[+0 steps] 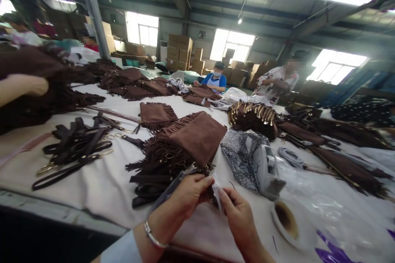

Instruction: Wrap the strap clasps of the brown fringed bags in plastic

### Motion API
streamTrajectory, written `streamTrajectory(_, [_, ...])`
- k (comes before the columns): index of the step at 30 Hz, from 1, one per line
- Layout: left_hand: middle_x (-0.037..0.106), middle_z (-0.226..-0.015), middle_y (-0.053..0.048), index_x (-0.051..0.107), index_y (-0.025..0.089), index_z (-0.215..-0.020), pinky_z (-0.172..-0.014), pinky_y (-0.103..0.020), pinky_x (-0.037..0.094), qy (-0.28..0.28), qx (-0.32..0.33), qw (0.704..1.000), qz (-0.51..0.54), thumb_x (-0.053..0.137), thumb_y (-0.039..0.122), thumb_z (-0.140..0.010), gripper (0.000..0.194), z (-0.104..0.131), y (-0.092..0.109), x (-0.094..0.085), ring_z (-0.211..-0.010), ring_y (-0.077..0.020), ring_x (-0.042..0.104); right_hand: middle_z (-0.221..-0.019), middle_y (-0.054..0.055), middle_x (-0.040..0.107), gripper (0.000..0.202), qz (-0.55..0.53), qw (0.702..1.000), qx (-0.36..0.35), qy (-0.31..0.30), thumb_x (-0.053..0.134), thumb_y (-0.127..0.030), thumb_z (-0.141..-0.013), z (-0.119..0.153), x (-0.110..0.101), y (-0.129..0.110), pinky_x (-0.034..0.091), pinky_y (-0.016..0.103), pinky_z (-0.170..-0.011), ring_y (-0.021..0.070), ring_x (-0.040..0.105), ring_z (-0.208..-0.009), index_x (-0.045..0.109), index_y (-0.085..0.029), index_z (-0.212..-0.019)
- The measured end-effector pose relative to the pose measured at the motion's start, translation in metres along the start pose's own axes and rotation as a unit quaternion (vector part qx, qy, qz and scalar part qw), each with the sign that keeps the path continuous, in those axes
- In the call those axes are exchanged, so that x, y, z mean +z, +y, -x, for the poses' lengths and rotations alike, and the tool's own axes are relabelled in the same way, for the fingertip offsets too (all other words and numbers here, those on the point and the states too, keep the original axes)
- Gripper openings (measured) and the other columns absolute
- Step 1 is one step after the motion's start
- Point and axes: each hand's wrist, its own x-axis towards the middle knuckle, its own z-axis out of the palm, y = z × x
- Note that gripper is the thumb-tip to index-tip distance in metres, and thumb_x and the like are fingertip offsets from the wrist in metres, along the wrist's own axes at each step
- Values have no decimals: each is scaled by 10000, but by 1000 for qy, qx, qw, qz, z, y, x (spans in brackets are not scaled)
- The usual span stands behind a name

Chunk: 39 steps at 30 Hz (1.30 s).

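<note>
Over a pale tabletop, left hand and right hand pinch translucent plastic.

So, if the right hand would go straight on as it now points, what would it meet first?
First the pale plastic, which is at the fingertips of the right hand. Just past it, probably the left hand, though depth is hard to judge.

A long table under pale cloth carries brown, suede-like fringed pouches; from them, dark brown straps with gold-coloured clasps lie at nine o'clock, a grey-and-black patterned bundle at three, a white tan-cored roll at four
</note>
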Motion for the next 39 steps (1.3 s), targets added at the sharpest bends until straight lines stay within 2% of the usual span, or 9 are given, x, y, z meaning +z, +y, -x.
streamTrajectory(3, [639, -687, -38, 659, 111, -724, -621, -285, 496, 1, 2, 1000, -24, 838, 406, -604, 365, 0, 0, -2, -613, -141, 602, -736, 54, 672, 492, -45, 997, 18, -65, 595, -614, -798, -13, 0, -10, 455, 262, -588, 184, 581, -667, 714, -138, -836])
streamTrajectory(7, [633, -659, -31, 654, 118, -729, -569, -271, 473, 1, 4, 998, -60, 811, 428, -639, 360, -1, 0, -7, -567, -131, 584, -663, 49, 683, 484, -75, 987, 72, -121, 744, -603, -646, -29, -3, -27, 451, 261, -533, 173, 585, -581, 722, -133, -763])
streamTrajectory(11, [670, -747, -71, 676, 106, -791, -593, -274, 478, -20, -9, 997, -72, 787, 443, -676, 373, 0, 2, -10, -650, -156, 621, -624, 44, 690, 471, -91, 985, 99, -108, 767, -592, -607, -32, -7, -29, 442, 262, -511, 169, 579, -530, 741, -140, -739])
streamTrajectory(17, [679, -812, -81, 682, 118, -859, -628, -287, 495, -32, -23, 999, -34, 821, 408, -645, 386, 4, 6, -4, -731, -183, 646, -718, 61, 687, 389, 37, 997, -63, 22, 642, -547, -770, -30, 0, -13, 477, 292, -673, 202, 611, -697, 744, -174, -732])
streamTrajectory(20, [652, -735, -59, 681, 105, -778, -613, -297, 503, -25, -5, 999, -47, 824, 426, -634, 380, 5, 4, -1, -666, -164, 619, -760, 62, 675, 349, 49, 992, -111, 29, 643, -512, -789, -30, 6, -11, 482, 295, -734, 209, 612, -766, 732, -186, -699])
streamTrajectory(23, [649, -708, -60, 681, 95, -743, -608, -303, 507, -17, 9, 998, -60, 838, 438, -606, 401, 4, -1, 0, -661, -177, 624, -658, 30, 639, 369, -66, 998, -10, -3, 673, -545, -757, -28, 13, -7, 496, 287, -584, 180, 589, -607, 703, -178, -729])
streamTrajectory(26, [656, -697, -61, 684, 94, -749, -586, -295, 497, -10, 19, 998, -63, 837, 453, -601, 418, 1, -5, -1, -635, -177, 625, -583, -6, 595, 409, -205, 973, 97, -30, 692, -578, -733, -25, 17, 0, 453, 254, -437, 139, 532, -476, 657, -171, -751])
streamTrajectory(31, [644, -658, -52, 659, 100, -687, -599, -316, 505, -6, 31, 995, -92, 827, 455, -617, 398, -3, -10, -5, -616, -181, 619, -590, -7, 611, 422, -253, 959, 104, -72, 668, -592, -762, -24, 14, 0, 471, 246, -424, 139, 562, -474, 624, -173, -766])
streamTrajectory(39, [624, -634, -37, 643, 114, -662, -601, -311, 500, -7, 22, 995, -102, 820, 447, -623, 380, 0, -9, -6, -591, -164, 605, -561, 19, 654, 384, -277, 941, 149, -125, 818, -481, -635, -32, 10, -12, 502, 284, -416, 153, 569, -418, 657, -148, -740])
